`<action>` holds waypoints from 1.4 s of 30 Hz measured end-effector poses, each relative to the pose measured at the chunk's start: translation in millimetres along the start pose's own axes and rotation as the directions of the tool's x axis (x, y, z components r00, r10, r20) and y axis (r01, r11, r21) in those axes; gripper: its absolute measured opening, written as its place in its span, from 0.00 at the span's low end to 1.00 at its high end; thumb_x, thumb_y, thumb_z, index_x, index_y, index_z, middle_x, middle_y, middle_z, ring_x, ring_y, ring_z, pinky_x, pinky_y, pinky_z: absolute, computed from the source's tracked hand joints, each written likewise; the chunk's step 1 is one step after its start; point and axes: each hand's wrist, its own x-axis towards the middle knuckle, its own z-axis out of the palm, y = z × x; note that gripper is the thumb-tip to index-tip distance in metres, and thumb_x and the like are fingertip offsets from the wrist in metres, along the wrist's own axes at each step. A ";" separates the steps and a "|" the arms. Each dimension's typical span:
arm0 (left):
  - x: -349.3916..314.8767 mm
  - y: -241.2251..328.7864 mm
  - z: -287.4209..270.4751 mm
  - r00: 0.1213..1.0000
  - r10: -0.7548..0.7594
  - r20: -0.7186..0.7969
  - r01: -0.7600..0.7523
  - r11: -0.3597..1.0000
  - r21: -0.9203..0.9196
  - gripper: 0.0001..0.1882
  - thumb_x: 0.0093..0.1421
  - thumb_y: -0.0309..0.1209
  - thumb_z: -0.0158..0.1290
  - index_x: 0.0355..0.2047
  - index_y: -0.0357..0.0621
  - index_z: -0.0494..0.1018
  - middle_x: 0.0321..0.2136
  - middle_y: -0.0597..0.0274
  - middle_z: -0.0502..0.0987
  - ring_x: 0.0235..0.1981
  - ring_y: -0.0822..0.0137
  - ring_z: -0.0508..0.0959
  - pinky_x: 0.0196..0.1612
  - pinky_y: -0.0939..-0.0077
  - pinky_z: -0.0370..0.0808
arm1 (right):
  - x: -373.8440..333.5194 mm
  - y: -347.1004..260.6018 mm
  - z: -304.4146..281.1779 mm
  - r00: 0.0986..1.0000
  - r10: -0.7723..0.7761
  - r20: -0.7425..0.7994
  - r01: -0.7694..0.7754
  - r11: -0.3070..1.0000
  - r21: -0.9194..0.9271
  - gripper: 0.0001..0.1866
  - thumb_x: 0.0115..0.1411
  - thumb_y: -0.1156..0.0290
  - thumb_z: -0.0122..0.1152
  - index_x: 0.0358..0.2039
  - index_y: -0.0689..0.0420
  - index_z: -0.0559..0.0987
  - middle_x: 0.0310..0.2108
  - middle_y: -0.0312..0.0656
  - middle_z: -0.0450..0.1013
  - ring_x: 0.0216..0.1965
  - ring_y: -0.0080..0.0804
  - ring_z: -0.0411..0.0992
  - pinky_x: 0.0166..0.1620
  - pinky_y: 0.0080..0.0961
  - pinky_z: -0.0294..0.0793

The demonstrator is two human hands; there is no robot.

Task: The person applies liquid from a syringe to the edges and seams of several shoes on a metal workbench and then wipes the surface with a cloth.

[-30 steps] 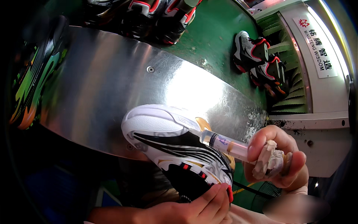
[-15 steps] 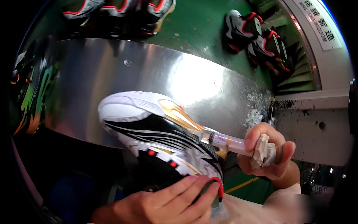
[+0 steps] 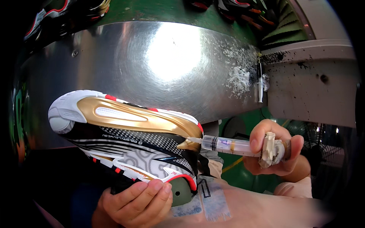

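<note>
My left hand is closed on the collar of a white, black and grey sports shoe, which lies on its side in the air with its toe pointing left. The shoe's gold and white sole faces upward and away from me. A clear plastic syringe is held in my right hand, its plunger end wrapped in off-white material. The nozzle meets the gold edge at the heel, where sole and upper join. A dark green piece shows inside the shoe's opening.
A shiny metal work surface lies beyond the shoe, with white residue at its right and a second, thin syringe by its edge. More shoes rest on the green conveyor belt. A grey metal panel stands right.
The shoe has tilted and shifted left, so more of its gold sole shows. The syringe nozzle now sits at the heel. The view has moved, and the metal surface appears higher.
</note>
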 end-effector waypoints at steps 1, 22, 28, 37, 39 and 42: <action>1.2 -3.2 0.7 0.999 0.011 -0.030 -0.012 0.999 -0.029 0.04 0.55 0.28 0.55 0.31 0.46 0.76 0.36 0.64 0.79 0.41 0.61 0.80 0.47 0.67 0.77 | 0.1 -5.1 4.6 0.999 0.032 -0.029 -0.033 0.999 -0.035 0.46 0.54 0.28 0.41 0.49 0.65 0.66 0.28 0.37 0.68 0.22 0.16 0.62 0.24 0.13 0.59; 17.2 -44.8 8.3 0.967 0.136 -0.217 -0.160 0.983 -0.096 0.10 0.58 0.24 0.47 0.33 0.34 0.78 0.38 0.55 0.78 0.42 0.57 0.80 0.47 0.68 0.78 | 65.3 -87.0 99.5 0.803 -0.075 -0.591 -0.222 0.883 -0.414 0.21 0.56 0.65 0.63 0.48 0.62 0.74 0.42 0.46 0.76 0.44 0.32 0.74 0.41 0.26 0.76; 18.5 -50.2 5.2 0.965 0.118 -0.232 -0.150 0.981 -0.124 0.09 0.57 0.22 0.48 0.33 0.32 0.78 0.37 0.55 0.78 0.40 0.57 0.81 0.45 0.68 0.79 | 76.8 -99.9 93.8 0.969 -0.025 -0.246 -0.156 0.709 -0.687 0.31 0.48 0.75 0.73 0.52 0.61 0.70 0.48 0.52 0.73 0.53 0.40 0.71 0.54 0.38 0.73; 20.6 -52.5 1.8 0.969 0.101 -0.224 -0.131 0.984 -0.124 0.09 0.57 0.22 0.49 0.34 0.31 0.78 0.36 0.54 0.78 0.40 0.56 0.80 0.45 0.68 0.79 | 89.2 -75.8 111.3 0.770 -0.147 -0.621 -0.149 0.905 -0.399 0.19 0.53 0.74 0.62 0.47 0.61 0.74 0.41 0.47 0.76 0.42 0.27 0.76 0.40 0.22 0.78; 20.3 -51.5 1.3 0.972 0.099 -0.214 -0.127 0.984 -0.123 0.09 0.57 0.22 0.49 0.34 0.31 0.78 0.36 0.54 0.78 0.40 0.56 0.80 0.45 0.68 0.79 | 92.2 -73.8 117.3 0.713 -0.132 -0.689 -0.212 0.895 -0.392 0.19 0.53 0.71 0.62 0.46 0.62 0.74 0.41 0.47 0.76 0.41 0.27 0.76 0.40 0.22 0.78; 20.8 -50.3 -0.2 0.971 0.107 -0.214 -0.134 0.984 -0.117 0.09 0.57 0.23 0.49 0.34 0.32 0.78 0.37 0.54 0.79 0.40 0.55 0.80 0.46 0.68 0.78 | 85.1 -70.4 116.5 0.722 -0.171 -0.670 -0.220 0.862 -0.457 0.20 0.53 0.67 0.61 0.45 0.63 0.74 0.39 0.47 0.76 0.40 0.27 0.76 0.39 0.22 0.77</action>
